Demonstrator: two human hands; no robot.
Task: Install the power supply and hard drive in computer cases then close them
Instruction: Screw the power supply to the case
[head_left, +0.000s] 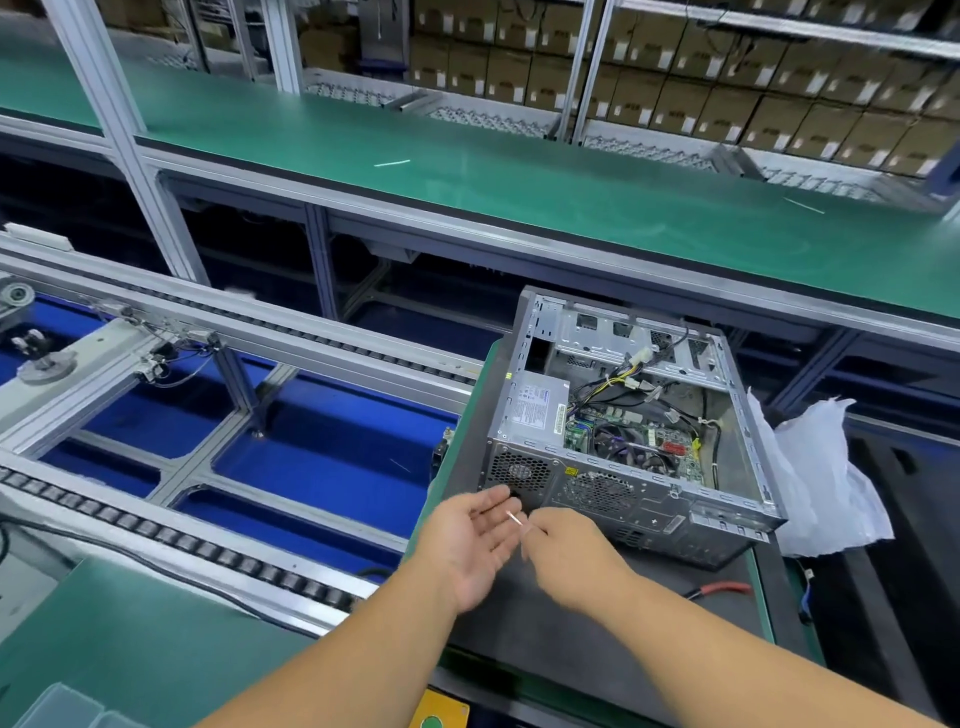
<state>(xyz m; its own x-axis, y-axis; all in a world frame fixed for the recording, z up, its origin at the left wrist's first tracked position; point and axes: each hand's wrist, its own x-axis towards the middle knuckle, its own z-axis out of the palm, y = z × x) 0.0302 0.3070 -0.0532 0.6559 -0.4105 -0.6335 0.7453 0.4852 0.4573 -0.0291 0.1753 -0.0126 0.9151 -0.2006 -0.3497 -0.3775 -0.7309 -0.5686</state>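
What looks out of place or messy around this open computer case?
Inside the computer case, loose cables lie unplugged over the board. Crumpled white plastic wrap sits beside its right wall, and a red-handled tool lies on the mat.

One open computer case (631, 431) holding one power supply (537, 410), two bare hands (470, 545) (569, 558), one red-handled tool (722, 588), one crumpled white bag (826, 478) and two white strips (392, 163) (804, 206) on the green bench (519, 171)
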